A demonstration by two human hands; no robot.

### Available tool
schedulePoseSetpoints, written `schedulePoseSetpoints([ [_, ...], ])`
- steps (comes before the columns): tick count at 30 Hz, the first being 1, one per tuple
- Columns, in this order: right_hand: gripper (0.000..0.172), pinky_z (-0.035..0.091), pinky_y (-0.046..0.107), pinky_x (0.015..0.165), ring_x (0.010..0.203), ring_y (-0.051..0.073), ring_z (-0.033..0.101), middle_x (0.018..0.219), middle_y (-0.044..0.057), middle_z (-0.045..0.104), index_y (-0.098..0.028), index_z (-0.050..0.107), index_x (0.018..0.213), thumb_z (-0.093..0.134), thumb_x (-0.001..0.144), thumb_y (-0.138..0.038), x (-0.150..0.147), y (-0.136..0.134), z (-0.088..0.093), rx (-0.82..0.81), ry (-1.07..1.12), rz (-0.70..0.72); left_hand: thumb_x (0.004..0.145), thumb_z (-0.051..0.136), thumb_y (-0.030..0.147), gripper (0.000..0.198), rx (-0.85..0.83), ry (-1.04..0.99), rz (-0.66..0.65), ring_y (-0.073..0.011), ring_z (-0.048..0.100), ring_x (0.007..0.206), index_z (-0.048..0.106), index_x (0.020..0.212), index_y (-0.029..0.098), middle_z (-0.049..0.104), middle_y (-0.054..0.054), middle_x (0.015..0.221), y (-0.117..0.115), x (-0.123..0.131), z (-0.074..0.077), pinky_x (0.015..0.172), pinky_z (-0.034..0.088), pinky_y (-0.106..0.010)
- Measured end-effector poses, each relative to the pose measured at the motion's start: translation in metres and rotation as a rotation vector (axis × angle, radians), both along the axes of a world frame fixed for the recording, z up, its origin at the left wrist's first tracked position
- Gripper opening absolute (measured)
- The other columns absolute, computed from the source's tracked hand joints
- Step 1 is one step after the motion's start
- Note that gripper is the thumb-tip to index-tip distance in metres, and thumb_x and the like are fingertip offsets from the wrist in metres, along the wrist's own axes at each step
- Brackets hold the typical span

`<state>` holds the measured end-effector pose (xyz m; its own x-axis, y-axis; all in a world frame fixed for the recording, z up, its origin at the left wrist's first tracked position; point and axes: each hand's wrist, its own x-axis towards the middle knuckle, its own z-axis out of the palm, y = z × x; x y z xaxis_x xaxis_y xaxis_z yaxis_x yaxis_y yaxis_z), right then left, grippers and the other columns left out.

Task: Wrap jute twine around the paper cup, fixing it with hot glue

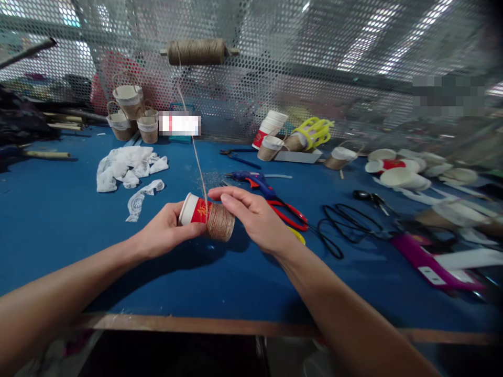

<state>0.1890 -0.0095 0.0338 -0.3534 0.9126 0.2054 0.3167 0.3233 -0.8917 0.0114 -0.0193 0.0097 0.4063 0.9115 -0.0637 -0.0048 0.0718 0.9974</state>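
Observation:
A paper cup (201, 211) with a red printed band lies on its side above the table, between both hands. Brown twine (220, 222) is wound in close rows around its base half. My left hand (168, 228) grips the white rim end, thumb along the near side. My right hand (255, 214) curls round the base end, fingers and thumb against the wound part; its palm side is partly hidden. From the cup a taut strand of jute twine (197, 157) climbs to a twine spool (200, 52) hung on a rod at the mesh.
White lace strips (126, 165) lie at left, near finished twine cups (128, 99). Beyond my right hand are a blue glue gun (255, 179), red-handled scissors (293, 213), pliers (243, 158) and a black cable (346, 222). A purple power strip (432, 264) sits far right. Perforated metal mesh (314, 52) backs the table.

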Motion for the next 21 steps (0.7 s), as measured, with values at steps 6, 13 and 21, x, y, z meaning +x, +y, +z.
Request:
schedulePoseSetpoints([
  [6, 0.022, 0.043, 0.031, 0.082, 0.092, 0.014, 0.057, 0.101, 0.005, 0.064, -0.017, 0.061, 0.096, 0.045, 0.085, -0.029, -0.002, 0.006, 0.003, -0.001, -0.026, 0.023, 0.062, 0.063, 0.022, 0.019, -0.027, 0.007, -0.065, -0.0075, 0.043, 0.055, 0.054, 0.074, 0.011, 0.053, 0.002, 0.062, -0.004, 0.002, 0.004, 0.055, 0.038, -0.020],
  [13, 0.022, 0.038, 0.021, 0.050, 0.061, 0.009, 0.051, 0.081, 0.004, 0.064, -0.015, 0.063, 0.081, 0.051, 0.081, -0.034, -0.013, 0.029, 0.015, -0.156, -0.031, 0.072, 0.066, 0.061, 0.024, 0.018, -0.041, 0.029, -0.293, -0.0069, 0.039, 0.052, 0.053, 0.074, 0.010, 0.049, 0.003, 0.060, -0.012, 0.005, 0.004, 0.052, 0.035, -0.019],
  [21, 0.010, 0.033, 0.019, 0.047, 0.050, 0.005, 0.042, 0.060, -0.004, 0.055, -0.013, 0.061, 0.073, 0.058, 0.075, -0.022, -0.039, 0.037, 0.024, -0.169, 0.056, 0.226, 0.072, 0.055, 0.019, 0.011, -0.025, 0.056, -0.552, -0.0068, 0.036, 0.052, 0.055, 0.079, 0.011, 0.047, 0.003, 0.062, -0.023, 0.004, 0.007, 0.050, 0.033, -0.018],
])
